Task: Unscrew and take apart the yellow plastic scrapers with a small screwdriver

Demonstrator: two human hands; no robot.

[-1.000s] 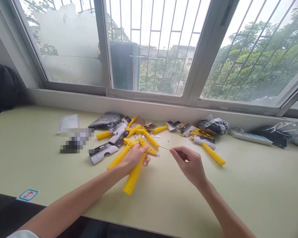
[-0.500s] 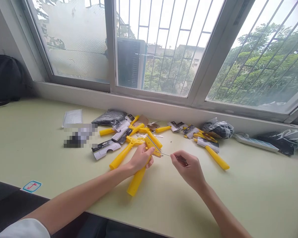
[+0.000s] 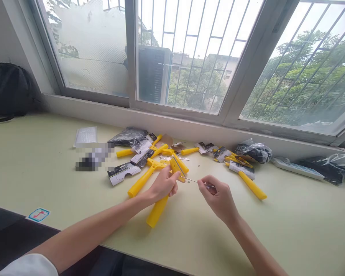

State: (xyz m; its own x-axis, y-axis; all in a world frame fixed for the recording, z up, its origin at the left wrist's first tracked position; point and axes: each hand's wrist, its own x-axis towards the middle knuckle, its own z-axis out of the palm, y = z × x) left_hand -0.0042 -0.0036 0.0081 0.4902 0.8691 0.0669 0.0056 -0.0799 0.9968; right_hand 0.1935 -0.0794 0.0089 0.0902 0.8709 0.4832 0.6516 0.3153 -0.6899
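Note:
My left hand (image 3: 165, 184) is closed round a yellow scraper (image 3: 157, 212), near its head, with the handle pointing down toward the table's front edge. A thin metal strip runs along the scraper's head. In my right hand (image 3: 215, 193) I grip a screwdriver (image 3: 193, 180); its shaft points left and the tip meets the scraper's head. Most of the screwdriver's handle is hidden in my fingers. A tiny metal piece (image 3: 189, 182) shows just below the shaft. Behind my left hand lies another yellow scraper (image 3: 140, 183) on the table.
Several yellow tools with printed cards (image 3: 123, 173) are heaped behind my hands. To the right lies a carded yellow handle (image 3: 251, 184). Black plastic bags (image 3: 128, 136) and a white tray-like item (image 3: 297, 168) line the window side. A backpack (image 3: 11, 92) stands far left.
The view has shifted slightly. Both hands keep their grips, and the screwdriver stays at the scraper's head while my right fingers have shifted a little round its handle.

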